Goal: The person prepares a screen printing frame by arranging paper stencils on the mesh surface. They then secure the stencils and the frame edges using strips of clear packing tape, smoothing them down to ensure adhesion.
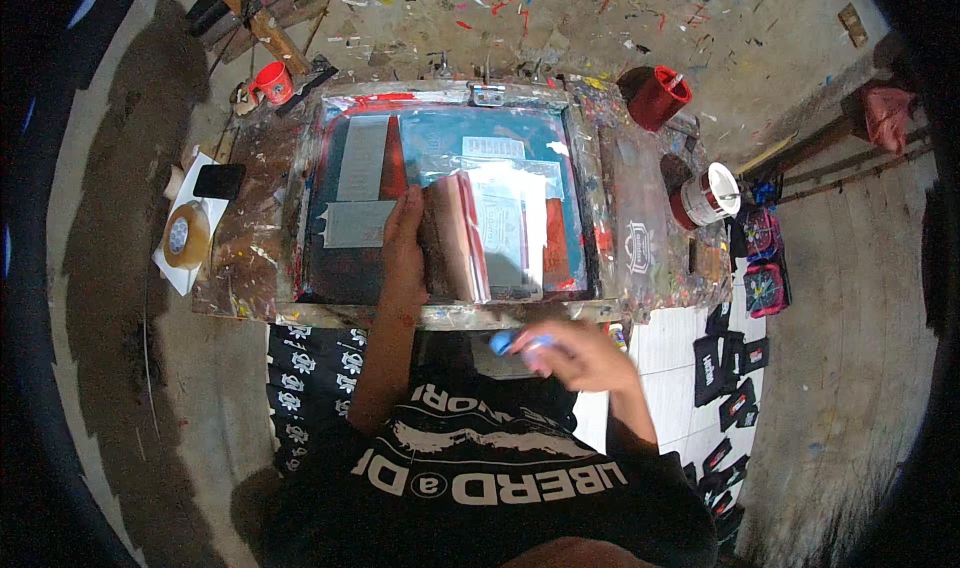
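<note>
My left hand (403, 240) is closed round the edge of a wooden squeegee (450, 238) with red-stained, pale edges, held tilted over a printing screen (450, 128). The screen lies on the table in a frame, with teal mesh, pale taped strips (362, 158) and red ink smears. A white, lit sheet or stencil area (515, 218) shows beside the squeegee. Nearer my body and below the frame's front edge, my right hand (590, 358) is closed on a small blue and pink item (520, 346), blurred by motion; its kind cannot be made out.
On the paint-splattered wooden table (250, 258) are a roll of tape (187, 233), a black phone (218, 180), a red mug (272, 83), a red container (660, 98) and a white pot (710, 193). Printed black fabric (310, 378) hangs or lies below left; black printed pieces (708, 368) lie right.
</note>
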Available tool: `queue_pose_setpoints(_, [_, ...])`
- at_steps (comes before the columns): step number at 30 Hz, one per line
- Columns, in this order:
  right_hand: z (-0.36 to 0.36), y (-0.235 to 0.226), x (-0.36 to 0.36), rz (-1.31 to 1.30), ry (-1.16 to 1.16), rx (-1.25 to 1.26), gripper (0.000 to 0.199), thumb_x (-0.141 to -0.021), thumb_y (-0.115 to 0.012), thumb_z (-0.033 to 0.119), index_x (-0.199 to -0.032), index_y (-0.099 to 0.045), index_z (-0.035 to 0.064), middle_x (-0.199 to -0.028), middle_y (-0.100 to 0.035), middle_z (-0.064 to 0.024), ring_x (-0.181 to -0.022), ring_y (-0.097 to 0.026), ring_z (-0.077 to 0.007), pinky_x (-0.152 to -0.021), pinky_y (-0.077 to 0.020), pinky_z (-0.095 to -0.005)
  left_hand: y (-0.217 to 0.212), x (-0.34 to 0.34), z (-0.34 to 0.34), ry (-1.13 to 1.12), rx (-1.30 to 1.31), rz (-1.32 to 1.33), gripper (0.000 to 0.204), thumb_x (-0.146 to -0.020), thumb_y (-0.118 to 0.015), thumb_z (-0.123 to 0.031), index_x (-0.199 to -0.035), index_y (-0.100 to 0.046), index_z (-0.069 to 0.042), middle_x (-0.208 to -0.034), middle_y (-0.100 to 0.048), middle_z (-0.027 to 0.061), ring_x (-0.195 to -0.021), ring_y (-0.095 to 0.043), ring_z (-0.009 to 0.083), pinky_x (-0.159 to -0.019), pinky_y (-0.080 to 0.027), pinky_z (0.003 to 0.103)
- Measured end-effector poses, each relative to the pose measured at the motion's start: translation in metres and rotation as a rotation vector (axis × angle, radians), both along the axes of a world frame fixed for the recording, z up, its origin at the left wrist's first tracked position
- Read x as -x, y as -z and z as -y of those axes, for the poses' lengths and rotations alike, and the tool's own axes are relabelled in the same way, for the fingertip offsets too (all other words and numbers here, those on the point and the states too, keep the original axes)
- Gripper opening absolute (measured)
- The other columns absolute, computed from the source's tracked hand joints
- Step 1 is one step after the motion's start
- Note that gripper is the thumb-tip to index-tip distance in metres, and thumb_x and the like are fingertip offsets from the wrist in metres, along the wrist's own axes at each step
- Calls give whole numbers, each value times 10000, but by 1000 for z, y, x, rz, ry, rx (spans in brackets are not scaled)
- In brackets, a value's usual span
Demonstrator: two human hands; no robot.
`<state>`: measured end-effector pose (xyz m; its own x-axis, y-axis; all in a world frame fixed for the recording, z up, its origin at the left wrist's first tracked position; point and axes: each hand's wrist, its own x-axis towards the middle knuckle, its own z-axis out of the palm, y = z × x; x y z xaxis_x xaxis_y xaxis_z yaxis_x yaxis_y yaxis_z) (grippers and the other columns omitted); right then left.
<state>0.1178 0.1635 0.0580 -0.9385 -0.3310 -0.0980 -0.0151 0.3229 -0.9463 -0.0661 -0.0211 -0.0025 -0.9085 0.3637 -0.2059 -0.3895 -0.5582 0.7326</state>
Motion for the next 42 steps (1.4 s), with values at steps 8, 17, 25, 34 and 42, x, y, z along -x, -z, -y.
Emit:
queue_pose_setpoints(8, [-33, -29, 20, -373, 443, -216, 217, -958, -553, 3, -1123, -687, 50, -883, -658, -115, -764, -647, -225, -725, -503, -333, 16, -14, -21, 244, 100, -48, 426, -1034, -506, -414, -1228, -612, -50, -1052, -677, 63, -905, -670, 152, -803, -553, 311])
queue_pose_setpoints(17, [-19, -25, 52, -525, 545, -311, 181, -913, -636, 47, -1088, -679, 21, -1068, -650, -180, -931, -674, -263, -789, -526, -361, 25, -30, -37, 302, 185, -74, 447, -1040, -483, -400, -1276, -595, -36, -1135, -662, 95, -994, -661, 184, -882, -530, 348])
queue_pose_setpoints(25, [-15, -8, 52, -523, 555, -257, 217, -904, -653, 0, -1116, -698, -4, -985, -708, -165, -839, -690, -284, -757, -535, -335, 23, -30, -33, 314, 147, -64, 387, -1050, -473, -403, -1180, -602, -62, -1039, -647, 70, -922, -652, 154, -825, -534, 317])
queue_pose_setpoints(34, [-5, 12, 44, -541, 486, -232, 294, -887, -636, -20, -1178, -668, -6, -929, -626, -169, -794, -620, -327, -724, -514, -370, 22, -35, -38, 291, 126, 44, 479, -1031, -493, -449, -1231, -615, -32, -1070, -673, 102, -925, -671, 193, -834, -552, 356])
queue_pose_setpoints(42, [-10, 15, 31, -569, 465, -261, 278, -872, -643, -51, -1145, -671, -3, -911, -626, -144, -770, -618, -280, -705, -509, -335, 24, -46, -43, 343, 34, 86, 429, -1058, -473, -397, -1244, -600, -32, -1052, -656, 76, -926, -663, 156, -798, -562, 323])
